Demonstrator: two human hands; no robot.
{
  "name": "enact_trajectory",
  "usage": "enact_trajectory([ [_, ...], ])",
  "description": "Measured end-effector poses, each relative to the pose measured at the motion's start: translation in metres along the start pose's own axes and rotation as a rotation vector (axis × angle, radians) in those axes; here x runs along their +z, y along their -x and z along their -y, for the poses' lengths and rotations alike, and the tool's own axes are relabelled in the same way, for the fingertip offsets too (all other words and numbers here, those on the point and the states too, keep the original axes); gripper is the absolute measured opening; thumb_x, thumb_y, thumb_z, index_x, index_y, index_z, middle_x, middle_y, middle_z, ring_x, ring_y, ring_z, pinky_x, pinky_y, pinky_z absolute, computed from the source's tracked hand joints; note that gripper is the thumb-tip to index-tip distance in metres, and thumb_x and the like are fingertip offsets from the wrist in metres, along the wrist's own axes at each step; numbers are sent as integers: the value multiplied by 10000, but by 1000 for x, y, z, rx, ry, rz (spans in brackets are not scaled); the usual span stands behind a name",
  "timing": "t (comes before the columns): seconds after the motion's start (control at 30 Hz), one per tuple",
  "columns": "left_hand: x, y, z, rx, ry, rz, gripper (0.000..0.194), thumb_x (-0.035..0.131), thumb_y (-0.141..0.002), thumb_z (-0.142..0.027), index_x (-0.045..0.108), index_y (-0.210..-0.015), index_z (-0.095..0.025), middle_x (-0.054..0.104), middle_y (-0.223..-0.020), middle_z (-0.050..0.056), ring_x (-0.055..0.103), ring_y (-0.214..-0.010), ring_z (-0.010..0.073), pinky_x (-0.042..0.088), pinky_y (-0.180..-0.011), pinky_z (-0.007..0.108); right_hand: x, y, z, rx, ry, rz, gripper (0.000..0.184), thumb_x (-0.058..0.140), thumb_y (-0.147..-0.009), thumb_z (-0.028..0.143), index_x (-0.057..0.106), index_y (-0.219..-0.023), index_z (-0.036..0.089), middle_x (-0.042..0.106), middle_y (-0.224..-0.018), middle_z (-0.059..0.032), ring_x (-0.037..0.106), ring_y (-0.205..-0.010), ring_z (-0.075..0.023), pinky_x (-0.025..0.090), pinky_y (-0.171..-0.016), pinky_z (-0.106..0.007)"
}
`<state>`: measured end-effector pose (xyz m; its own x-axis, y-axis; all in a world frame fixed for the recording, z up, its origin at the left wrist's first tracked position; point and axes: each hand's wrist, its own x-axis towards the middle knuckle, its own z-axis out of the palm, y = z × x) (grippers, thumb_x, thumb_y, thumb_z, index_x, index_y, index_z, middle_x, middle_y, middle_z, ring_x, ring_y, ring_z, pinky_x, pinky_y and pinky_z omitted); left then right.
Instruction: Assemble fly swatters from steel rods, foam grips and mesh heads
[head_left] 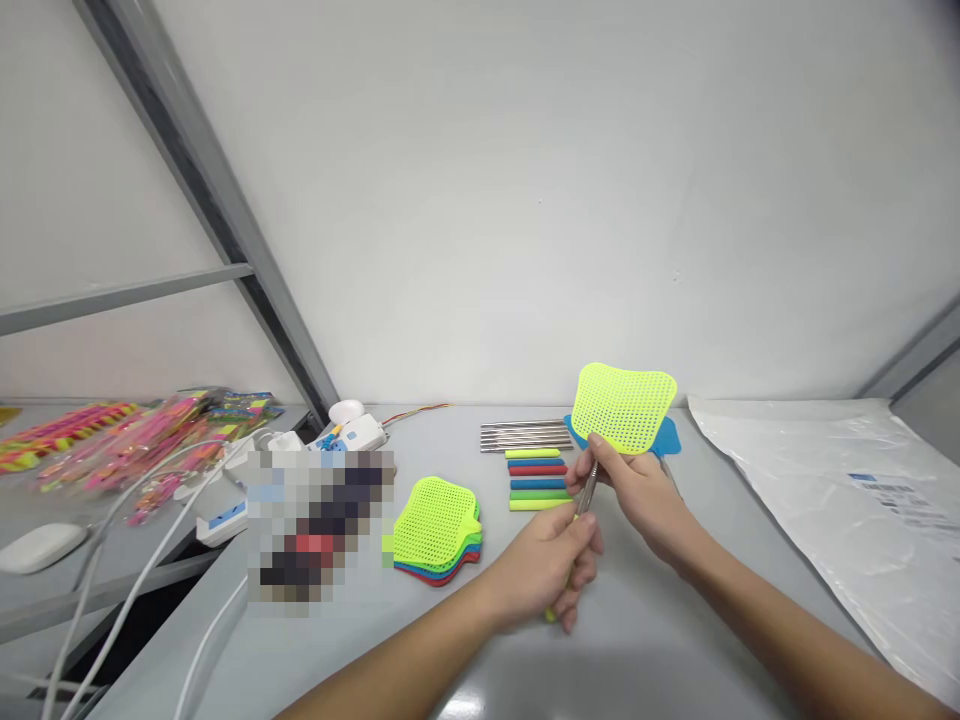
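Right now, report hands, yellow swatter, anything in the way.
Left hand closed round yellow swatter's lower shaft. Right hand gripping just below its head. Blue swatter behind, partly hidden.

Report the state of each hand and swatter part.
Left hand: closed around a yellow tube
Right hand: pinching base of yellow mesh head
Held rod: tilted
Yellow mesh head: raised
Blue swatter: lying flat, partly hidden
Mesh heads at left: stacked
Loose rods: side by side
Loose tubes: side by side
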<state>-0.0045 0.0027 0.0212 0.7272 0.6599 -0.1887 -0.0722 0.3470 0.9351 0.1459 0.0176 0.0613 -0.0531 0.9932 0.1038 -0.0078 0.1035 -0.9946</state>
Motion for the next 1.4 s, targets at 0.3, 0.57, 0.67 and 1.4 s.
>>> enact_trajectory([
  [0.3, 8, 2, -1, -10, 45, -117, 335, 434, -917, -523, 358, -774, -230, 282, -504, -125, 152, -314, 33, 194, -304, 155, 14, 5, -10, 38, -214, -45, 436, 480, -911, 536, 619, -691, 187, 723, -872, -73, 657, -929, -230, 461, -897, -364],
  [0.57, 2, 2, -7, -49, 108, -95, 348, 426, -922, -554, 480, -891, -211, 303, -502, -122, 148, -306, 32, 185, -286, 144, 7, 5, -6, 74, -190, -14, 432, 496, -903, 545, 681, -777, 176, 723, -889, -86, 661, -894, -223, 484, -839, -349],
  [0.67, -1, 3, -6, -69, 172, -61, 383, 376, -934, -579, 495, -1036, -230, 357, -551, -113, 173, -293, 34, 221, -277, 150, 3, 6, -8, 118, -192, 4, 462, 502, -877, 592, 701, -825, 178, 720, -915, -90, 663, -812, -207, 503, -732, -328],
  [1.4, -7, -3, 13, -14, -177, 41, 382, 390, -948, -504, 523, -840, -163, 444, -631, -28, 393, -544, 102, 320, -543, 228, -39, -19, -24, 22, -519, -352, 354, 634, -812, 533, 597, -697, 200, 631, -714, -13, 600, -644, -161, 495, -690, -312],
])
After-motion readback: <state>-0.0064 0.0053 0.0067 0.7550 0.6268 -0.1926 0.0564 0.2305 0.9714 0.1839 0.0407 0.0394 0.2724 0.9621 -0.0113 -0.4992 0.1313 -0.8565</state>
